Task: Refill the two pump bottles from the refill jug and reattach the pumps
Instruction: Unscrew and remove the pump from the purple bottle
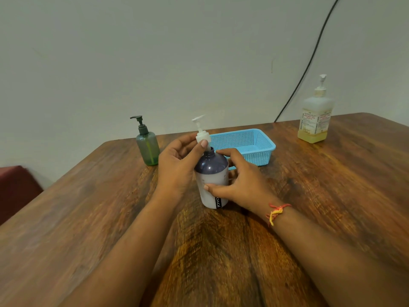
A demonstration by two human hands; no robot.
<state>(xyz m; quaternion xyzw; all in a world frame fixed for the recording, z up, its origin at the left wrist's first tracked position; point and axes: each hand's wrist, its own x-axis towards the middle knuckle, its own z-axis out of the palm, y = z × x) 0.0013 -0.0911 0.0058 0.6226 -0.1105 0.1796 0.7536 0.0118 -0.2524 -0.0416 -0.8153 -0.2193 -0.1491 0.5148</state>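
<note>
A purple bottle (213, 180) stands upright in the middle of the wooden table (88, 218), and it is about two thirds full of white stuff. The right hand (239, 180) is wrapped around the side of the purple bottle, thumb in front and fingers curled behind. The left hand (179, 165) pinches the collar of a white pump (201, 134) with thumb and fingers. The white pump is lifted a little above the purple bottle's neck and leans to the left (its tube goes down into the open mouth).

Just behind the purple bottle sits a blue basket (243, 145). To the left of the purple bottle, a bit farther back, stands a green bottle (147, 147) with a dark pump on top. Far to the right of the purple bottle and farther back stands the refill jug (315, 118), with yellow liquid low inside.
</note>
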